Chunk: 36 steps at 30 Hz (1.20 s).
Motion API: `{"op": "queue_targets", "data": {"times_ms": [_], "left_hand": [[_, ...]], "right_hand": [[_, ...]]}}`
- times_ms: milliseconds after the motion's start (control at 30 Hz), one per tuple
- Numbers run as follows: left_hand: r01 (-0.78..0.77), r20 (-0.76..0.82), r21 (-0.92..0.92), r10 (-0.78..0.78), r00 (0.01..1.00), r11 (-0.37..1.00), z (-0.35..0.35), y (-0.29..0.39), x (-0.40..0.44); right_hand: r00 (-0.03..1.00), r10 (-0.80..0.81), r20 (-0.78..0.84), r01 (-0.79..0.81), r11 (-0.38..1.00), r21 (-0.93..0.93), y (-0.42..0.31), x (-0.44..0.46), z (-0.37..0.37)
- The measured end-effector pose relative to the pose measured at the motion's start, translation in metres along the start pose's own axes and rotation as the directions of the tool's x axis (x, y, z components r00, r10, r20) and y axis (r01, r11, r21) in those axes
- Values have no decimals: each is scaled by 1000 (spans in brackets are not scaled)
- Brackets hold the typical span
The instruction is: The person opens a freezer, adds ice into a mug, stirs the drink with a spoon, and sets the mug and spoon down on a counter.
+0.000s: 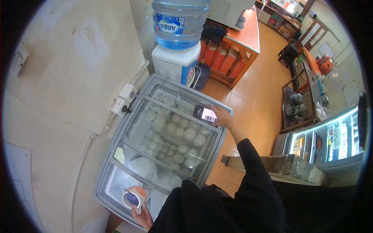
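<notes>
The right hand is partly closed, fingers curled over one end of a flat, dark, rectangular phone with a bright screen. The phone is over the glass; whether it touches it cannot be told. The left hand is closed around the handle of a smooth, rounded mug, orange and pale outside and purplish within, with a thin stem leaning in it.

The right arm, in a black sleeve, reaches forward; the left is bent low, near the body, its mug tilted so that the mouth shows. Beneath both is a freezer with a grey rim and hazy glass panes, over rows of round-topped containers. Beyond stand a white plastic dispenser, carrying a ribbed, translucent blue bottle, and an orange-topped wooden bench.
</notes>
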<state>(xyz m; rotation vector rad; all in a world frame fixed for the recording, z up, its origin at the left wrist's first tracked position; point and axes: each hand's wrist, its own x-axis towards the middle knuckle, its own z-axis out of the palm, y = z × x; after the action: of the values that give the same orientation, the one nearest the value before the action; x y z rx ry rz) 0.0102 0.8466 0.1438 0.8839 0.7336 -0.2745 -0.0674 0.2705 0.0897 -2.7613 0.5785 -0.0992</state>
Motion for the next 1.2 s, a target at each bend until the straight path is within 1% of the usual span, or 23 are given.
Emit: {"op": "queue_targets", "data": {"times_ms": [33,67,133,167,233,267,333,367,400,433,500,533,567,633,700,733,767,833,900,967,1033,1100,1200], "left_hand": [[19,-2,-4,-19,1000,1000,-1,0,1],[19,-4,-4,-19,1000,1000,-1,1,2],[72,55,-11,-72,996,997,0,3,2],[70,52,-13,-70,996,997,0,2,1],[24,28,22,-24,999,999,8,1,-4],[18,21,17,-18,1000,1000,7,1,-4],[45,4,3,-45,999,999,0,-1,1],[39,-6,-2,-39,999,999,-2,-2,3],[53,7,-20,-53,999,998,-4,-4,4],[67,21,-36,-66,998,997,-7,-4,6],[59,6,-23,-59,998,998,-6,-7,8],[32,18,-29,-31,999,999,-3,-9,5],[6,31,-35,-4,1000,999,-1,-11,4],[1,21,-15,-1,1000,1000,-6,-10,7],[61,62,-13,-60,996,998,-8,-9,9],[58,59,-17,-57,997,998,-10,-9,10],[66,51,-5,-66,997,998,-13,-9,11],[84,37,23,-85,996,996,-13,-6,9],[73,59,19,-74,995,997,-12,-3,6],[77,58,31,-78,995,997,-14,0,5],[77,57,43,-80,995,996,-22,3,8],[77,54,53,-80,995,996,-25,8,6],[62,64,64,-67,996,996,-27,11,-4]], "right_hand": [[999,10,-37,-10,1000,10,0,0,0],[999,9,-36,-9,1000,10,0,1,0],[1000,15,-15,-14,999,40,0,5,-2],[1000,12,-13,-11,999,42,-1,7,-2],[999,44,-19,-45,998,-39,-2,11,-3],[999,35,-15,-35,999,-37,-3,13,-4],[993,60,-107,-61,998,-5,-3,15,-7],[994,50,-99,-51,999,-2,-4,18,-11],[983,184,19,-184,964,192,-2,20,-14],[944,289,161,-329,873,359,-1,19,-16],[944,298,138,-328,877,351,-1,18,-15],[928,325,183,-369,732,572,-5,14,-13],[910,341,235,-393,532,750,-9,10,-11],[907,348,238,-397,513,761,-21,-1,0],[898,374,234,-401,475,783,-35,-14,11],[906,381,187,-387,560,733,-56,-22,2],[907,376,188,-384,561,733,-66,-28,8],[935,355,20,-289,728,622,-85,-41,15],[938,346,11,-283,747,602,-109,-51,16],[955,289,-64,-228,856,465,-136,-59,15],[957,275,-94,-205,869,451,-148,-66,26],[963,217,-161,-150,924,350,-159,-72,33],[967,202,-153,-153,947,282,-166,-78,39]]}}
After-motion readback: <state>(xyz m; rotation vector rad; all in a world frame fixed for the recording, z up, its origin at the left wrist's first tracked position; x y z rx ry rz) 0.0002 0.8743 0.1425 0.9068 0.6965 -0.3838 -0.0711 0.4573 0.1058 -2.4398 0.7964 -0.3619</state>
